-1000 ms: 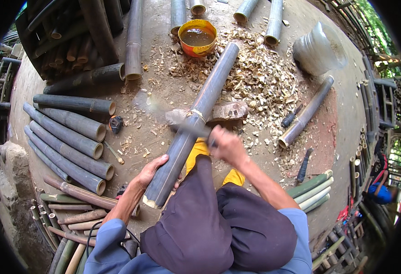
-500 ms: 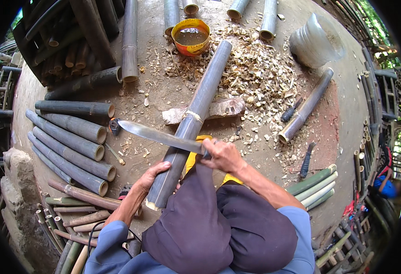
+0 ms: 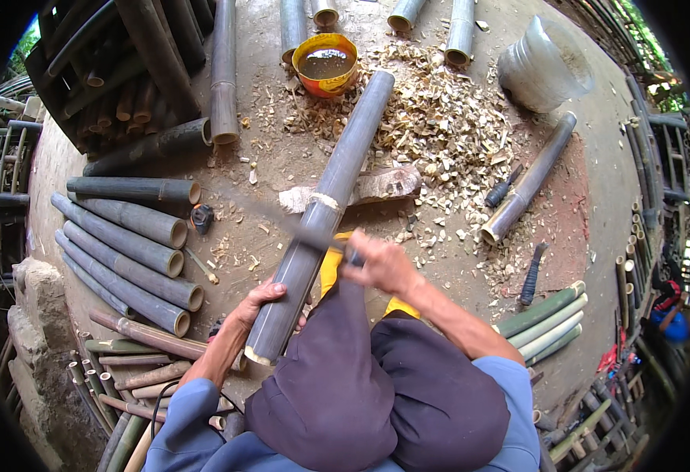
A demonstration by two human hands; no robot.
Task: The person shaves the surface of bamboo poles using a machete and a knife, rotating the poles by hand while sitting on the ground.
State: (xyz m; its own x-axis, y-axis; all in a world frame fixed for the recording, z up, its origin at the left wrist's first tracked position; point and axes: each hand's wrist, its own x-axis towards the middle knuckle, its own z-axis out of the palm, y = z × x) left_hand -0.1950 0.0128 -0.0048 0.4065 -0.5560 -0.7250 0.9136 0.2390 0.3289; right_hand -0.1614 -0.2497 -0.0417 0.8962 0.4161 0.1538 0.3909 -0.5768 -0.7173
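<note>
Head view: left grip [image 3: 250, 306] clasps bamboo tube [image 3: 338, 177] near one end, right grip [image 3: 379, 263] clenches knife [image 3: 315, 237].

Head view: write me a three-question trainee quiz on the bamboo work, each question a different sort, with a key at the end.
1. Multiple choice: which hand grips the handle of the large knife, its blurred blade crossing the bamboo tube?
a) left
b) right
c) both

2. True or false: the left hand holds the bamboo tube at the end farthest from the person.

3. Fill the gap: the yellow-and-red bowl to the left of the tube's far end holds a murky ____.

Key:
1: b, the right hand.
2: False; it holds the tube near the closer end.
3: liquid.
</note>
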